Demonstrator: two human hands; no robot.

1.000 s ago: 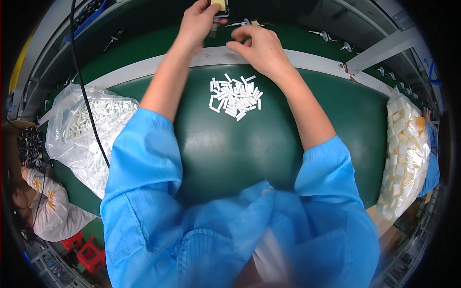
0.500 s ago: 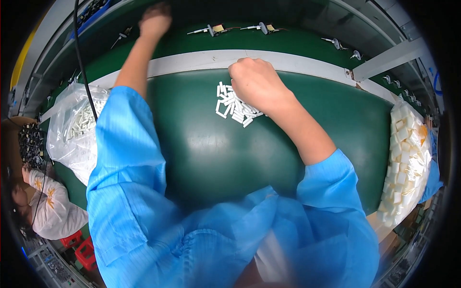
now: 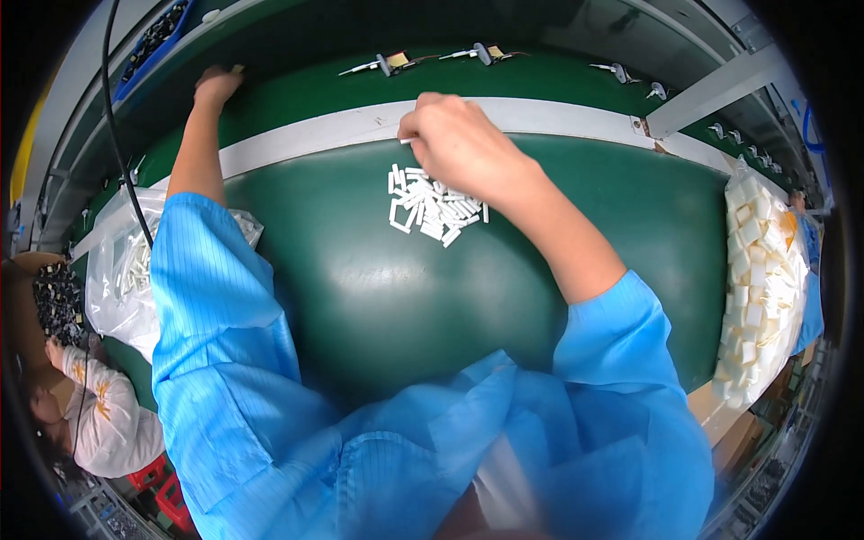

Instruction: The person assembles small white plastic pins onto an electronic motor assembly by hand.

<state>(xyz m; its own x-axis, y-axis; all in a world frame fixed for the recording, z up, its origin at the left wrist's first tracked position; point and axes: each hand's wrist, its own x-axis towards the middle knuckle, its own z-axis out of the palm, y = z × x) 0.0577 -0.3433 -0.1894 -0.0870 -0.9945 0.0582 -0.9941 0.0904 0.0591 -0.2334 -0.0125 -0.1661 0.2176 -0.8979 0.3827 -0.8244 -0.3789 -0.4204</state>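
Note:
My right hand [image 3: 457, 142] is closed over the far side of a pile of short white tubes [image 3: 436, 209] on the green table mat. A white tube [image 3: 406, 140] pokes out from its pinched fingertips. My left hand [image 3: 216, 86] reaches far left over the green strip behind the white rail, its fingers closed. A small yellowish bit shows at those fingertips; the rest of what they grip is hidden. To its right on the strip lie two small assemblies, one [image 3: 387, 64] nearer the hand and another [image 3: 486, 54] farther along, each with a white stem, grey disc and yellow block.
A clear bag of white tubes [image 3: 115, 301] lies at left, partly behind my sleeve. A bag of cream foam blocks [image 3: 751, 297] stands at right. The white rail [image 3: 558, 119] crosses behind the mat; a black cable [image 3: 113, 126] hangs at left. Another person [image 3: 112, 414] sits far left.
My left hand has moved left and nearer, to where a small assembly lay on the strip. My right hand has lifted slightly off the pile, a white tube now showing at its fingertips.

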